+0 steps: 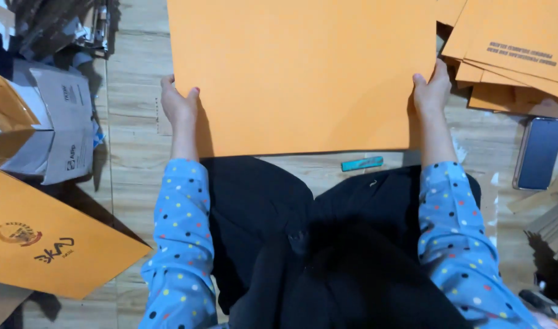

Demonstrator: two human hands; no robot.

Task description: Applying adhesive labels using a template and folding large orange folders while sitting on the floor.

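You are looking down from your own head at your lap and a pale wood-patterned floor. Both of your hands hold one large, plain orange sheet of card that fills the upper middle of the view and runs past the top edge. Your left hand is closed on the sheet's left edge near its lower corner, thumb on top and fingers tucked behind. Your right hand is closed on the right edge at about the same height, thumb lying along the card. The sheet's lower edge hangs just above your knees, and it casts a shadow on the floor beneath.

Your arms wear blue sleeves dotted with small coloured spots, and your legs are in black cloth.

Between your knees, just under the sheet's lower edge, a small teal bar-shaped thing lies on the floor; what it is cannot be told. At the upper right a fanned stack of orange sheets with dark print rests on the floor, near your right hand. Below that stack a dark phone lies face up. At the left stands an open grey cardboard box, and in front of it, at the lower left, another orange sheet with an emblem lies flat.
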